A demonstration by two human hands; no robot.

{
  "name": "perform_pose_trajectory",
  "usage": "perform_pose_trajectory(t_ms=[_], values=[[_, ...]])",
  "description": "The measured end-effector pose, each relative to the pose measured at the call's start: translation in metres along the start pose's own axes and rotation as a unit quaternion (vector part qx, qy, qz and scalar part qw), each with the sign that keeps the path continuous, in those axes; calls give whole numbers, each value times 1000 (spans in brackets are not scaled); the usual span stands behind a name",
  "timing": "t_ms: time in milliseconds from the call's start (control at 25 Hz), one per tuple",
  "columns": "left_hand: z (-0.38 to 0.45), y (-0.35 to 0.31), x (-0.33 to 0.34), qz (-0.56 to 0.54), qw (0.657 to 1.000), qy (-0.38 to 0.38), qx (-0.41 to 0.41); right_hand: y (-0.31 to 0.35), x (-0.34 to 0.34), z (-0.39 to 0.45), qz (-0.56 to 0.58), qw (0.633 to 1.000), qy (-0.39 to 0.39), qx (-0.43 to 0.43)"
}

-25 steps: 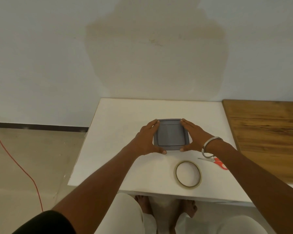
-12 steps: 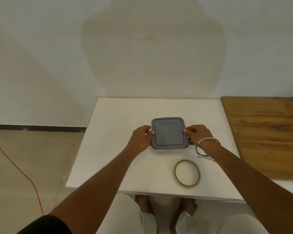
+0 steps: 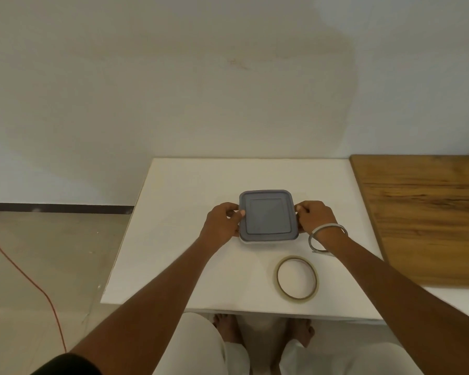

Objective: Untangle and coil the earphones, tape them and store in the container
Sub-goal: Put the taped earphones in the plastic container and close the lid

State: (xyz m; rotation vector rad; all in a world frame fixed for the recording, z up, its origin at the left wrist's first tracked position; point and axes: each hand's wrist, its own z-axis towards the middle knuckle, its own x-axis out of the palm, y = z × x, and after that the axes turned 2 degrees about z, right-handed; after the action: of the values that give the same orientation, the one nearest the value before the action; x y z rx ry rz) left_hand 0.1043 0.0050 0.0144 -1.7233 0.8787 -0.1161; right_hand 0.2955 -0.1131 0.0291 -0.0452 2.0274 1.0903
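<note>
1. A smooth white table (image 3: 190, 255) stands beside a grained wooden top (image 3: 423, 217).
2. A square container (image 3: 268, 216) with a grey lid sits mid-table.
3. The left hand (image 3: 222, 226) and right hand (image 3: 313, 216) grip its sides, fingers curled.
4. A thin tape ring (image 3: 297, 278) lies flat nearby.

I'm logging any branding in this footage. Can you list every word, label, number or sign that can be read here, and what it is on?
None can be read.
The container's grey lid, held at its sides by the left hand and right hand: only a raised square outline, no text.
Tape roll: no print visible.
White table, wooden board and wall: no writing, only stains.
</note>
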Motion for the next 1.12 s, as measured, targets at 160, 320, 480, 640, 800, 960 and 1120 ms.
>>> perform_pose_trajectory(t_ms=[160,320,480,640,800,960,1120], values=[[-4,-2,-2,15,999,1,30,0,6,-7,-49,997,-17,-54],[-6,-1,-5,-16,1000,1,22,-4,6,-7,18,999,43,-19],[-4,2,-6,-28,999,2,19,-11,7,-5,166,983,68,41],[-4,2,-7,-29,999,18,18,-14,9,-7,236,968,68,57],[-11,-1,-23,-41,982,184,19,-10,-3,-13,205,966,153,32],[-14,-4,-26,-27,978,206,24,-11,-8,-21,252,943,213,49],[-7,-4,-22,-33,981,190,22,-15,-4,-16,226,959,170,17]])
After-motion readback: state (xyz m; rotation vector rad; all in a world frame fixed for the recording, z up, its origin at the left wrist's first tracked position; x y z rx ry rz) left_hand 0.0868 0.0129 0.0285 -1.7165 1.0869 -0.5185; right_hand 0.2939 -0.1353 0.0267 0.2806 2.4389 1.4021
